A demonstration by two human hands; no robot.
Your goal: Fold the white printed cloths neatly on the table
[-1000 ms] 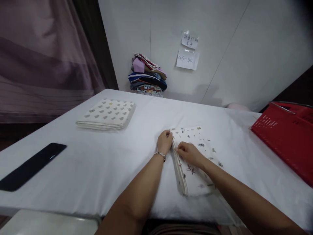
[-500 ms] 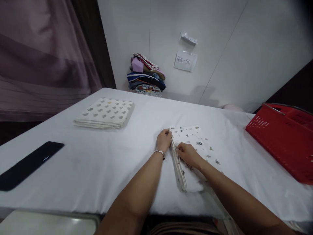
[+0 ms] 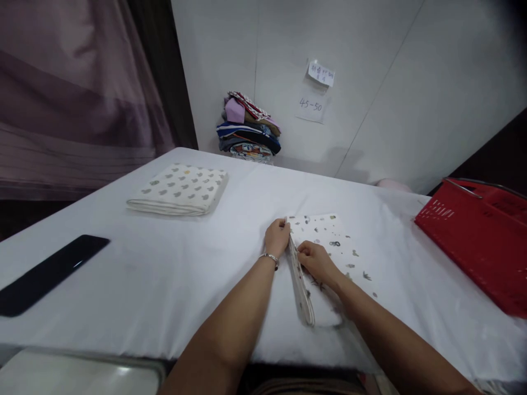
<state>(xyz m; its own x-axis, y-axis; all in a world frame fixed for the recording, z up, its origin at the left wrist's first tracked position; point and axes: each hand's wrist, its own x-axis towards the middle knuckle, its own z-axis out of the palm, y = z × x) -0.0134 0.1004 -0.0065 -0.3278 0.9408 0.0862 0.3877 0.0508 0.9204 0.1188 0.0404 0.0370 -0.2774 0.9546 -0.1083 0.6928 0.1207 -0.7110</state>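
Observation:
A white cloth (image 3: 343, 258) printed with small plants and shapes lies folded in front of me, its layered edge toward the left. My left hand (image 3: 277, 237), with a bracelet at the wrist, pinches the far left corner of this cloth. Closer to me along the same edge, my right hand (image 3: 316, 260) is closed with its fingertips on the layers. Part of the cloth is hidden under my right forearm. A second folded cloth (image 3: 181, 189), white with grey printed motifs, lies flat at the far left of the table.
A white-covered table (image 3: 197, 296) spans the view. A dark flat object (image 3: 51, 274) lies at its left, and a red plastic basket (image 3: 477, 241) stands at the right. Behind the far edge, a stack of folded fabrics (image 3: 249, 129) rests against the wall, near paper notes (image 3: 312, 105).
Both hands keep their hold on the cloth's left edge and have barely moved. The view has shifted slightly, and the upper wall note now shows its writing.

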